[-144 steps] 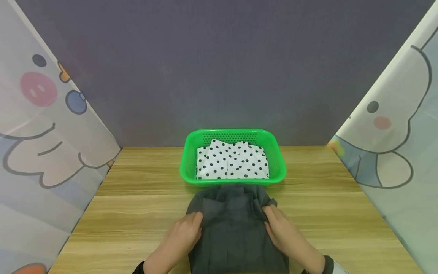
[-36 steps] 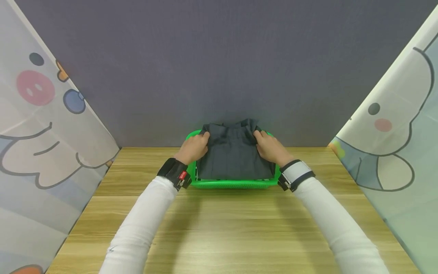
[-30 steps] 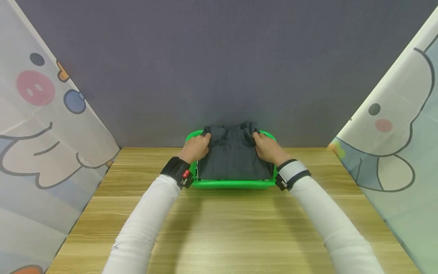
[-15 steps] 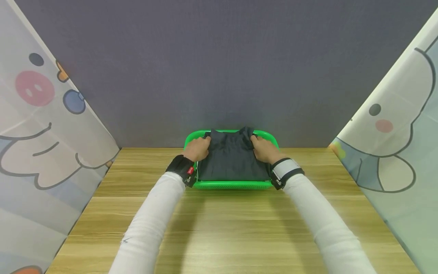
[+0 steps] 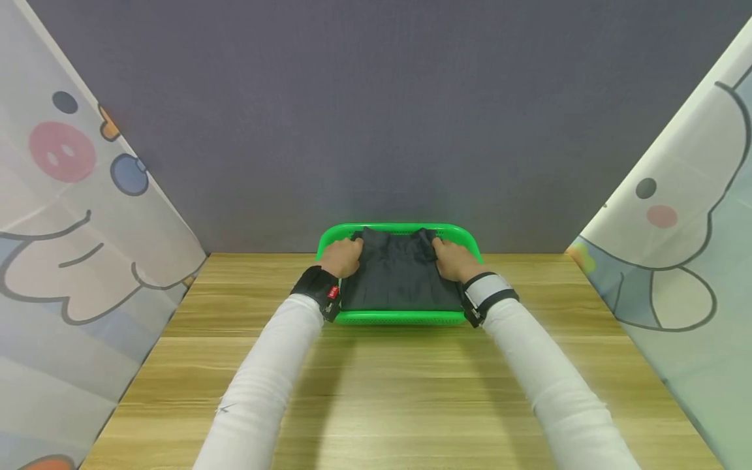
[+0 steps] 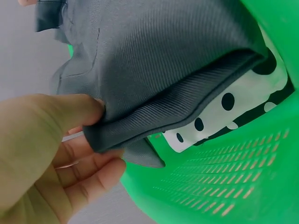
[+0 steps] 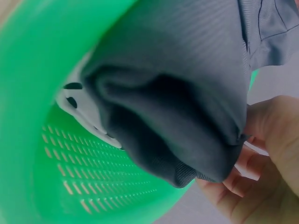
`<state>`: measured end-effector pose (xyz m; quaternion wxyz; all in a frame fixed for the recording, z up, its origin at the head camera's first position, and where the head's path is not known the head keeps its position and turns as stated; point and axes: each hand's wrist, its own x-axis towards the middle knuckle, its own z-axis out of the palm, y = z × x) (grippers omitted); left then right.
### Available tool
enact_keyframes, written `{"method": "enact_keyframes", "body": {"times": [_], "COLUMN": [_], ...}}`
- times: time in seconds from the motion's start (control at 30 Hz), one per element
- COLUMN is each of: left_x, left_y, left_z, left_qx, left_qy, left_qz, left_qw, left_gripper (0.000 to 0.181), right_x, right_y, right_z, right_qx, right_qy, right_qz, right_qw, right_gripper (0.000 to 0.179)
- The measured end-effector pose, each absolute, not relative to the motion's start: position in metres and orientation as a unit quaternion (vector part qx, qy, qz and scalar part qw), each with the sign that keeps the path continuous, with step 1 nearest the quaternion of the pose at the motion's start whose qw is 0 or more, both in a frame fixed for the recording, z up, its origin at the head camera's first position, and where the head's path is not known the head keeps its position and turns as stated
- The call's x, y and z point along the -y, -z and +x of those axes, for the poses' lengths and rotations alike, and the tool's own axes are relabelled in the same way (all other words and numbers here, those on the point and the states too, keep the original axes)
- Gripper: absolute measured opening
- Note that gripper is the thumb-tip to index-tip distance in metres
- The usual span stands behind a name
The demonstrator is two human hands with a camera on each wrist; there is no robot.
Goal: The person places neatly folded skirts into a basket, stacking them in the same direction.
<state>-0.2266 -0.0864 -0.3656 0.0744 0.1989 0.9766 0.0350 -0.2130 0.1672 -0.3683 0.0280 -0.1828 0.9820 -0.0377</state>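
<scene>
A folded dark grey garment lies within the green basket, on top of folded white polka-dot cloth. My left hand pinches its left side; in the left wrist view the thumb is above the folded layers and the fingers are below. At the opposite side my right hand pinches the garment's bunched edge, seen closely in the right wrist view, where fingertips go out of sight behind the fabric. The dotted cloth shows only at the sides in the wrist views, covered in the head view.
The basket has perforated walls and stands at the back of the wooden table, against a dark grey panel. Cartoon-printed white sheets slope along both sides. Both wrists wear strapped bands.
Both hands have carried the grey garment from the table's front up over the basket, then lowered it inside onto the dotted cloth. In the last second its back edge has sunk below the rim.
</scene>
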Motion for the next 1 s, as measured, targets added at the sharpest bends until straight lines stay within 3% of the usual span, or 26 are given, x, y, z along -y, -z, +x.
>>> {"method": "enact_keyframes", "body": {"times": [0.23,0.53,1.0], "left_x": [0.0885,0.0935,0.0891], "left_y": [0.3685,0.3676,0.3672], "left_z": [-0.2280,-0.2297,-0.2279], "left_qx": [-0.978,-0.979,-0.980], "left_qy": [-0.017,0.010,0.025], "left_qz": [0.197,0.199,0.174], "left_qw": [0.070,0.052,0.097], "left_gripper": [0.039,0.059,0.045], "right_x": [-0.1705,-0.1730,-0.1705], "right_y": [0.3687,0.3659,0.3660], "right_z": [-0.2124,-0.2116,-0.2081], "right_qx": [-0.984,-0.986,-0.983], "right_qy": [0.034,0.008,-0.009], "right_qz": [-0.165,-0.152,-0.134], "right_qw": [0.049,0.065,0.124], "right_gripper": [0.042,0.049,0.052]}}
